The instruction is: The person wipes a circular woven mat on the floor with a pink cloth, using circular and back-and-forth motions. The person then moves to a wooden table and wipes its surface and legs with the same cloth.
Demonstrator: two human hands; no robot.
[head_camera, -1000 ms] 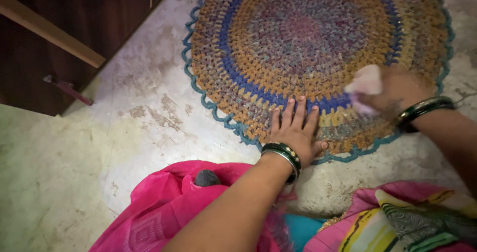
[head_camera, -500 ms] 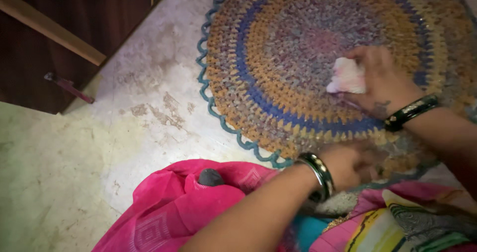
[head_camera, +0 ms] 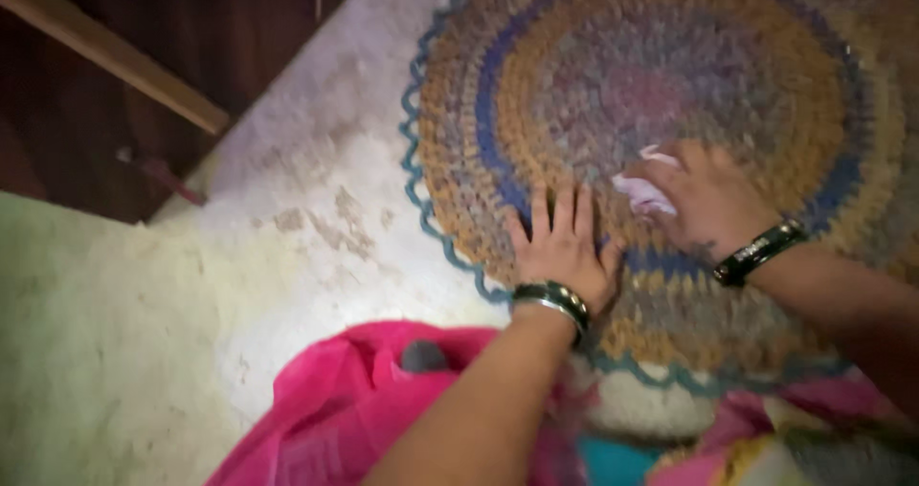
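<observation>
The left hand (head_camera: 565, 248) lies flat, fingers spread, its grip open, pressing the round crocheted mat of blue, mustard and mauve rings (head_camera: 670, 93) near the mat's 7 o'clock edge. At 3 o'clock from it, just beside, the right hand (head_camera: 704, 199) has its grip closed around a small pale pink cloth (head_camera: 643, 195) held against the mat. The mat lies on the worn pale stone floor (head_camera: 191, 304). Bright pink fabric (head_camera: 345, 409) bunches at 6 o'clock; dark wooden furniture (head_camera: 124, 65) stands at 10 o'clock.
</observation>
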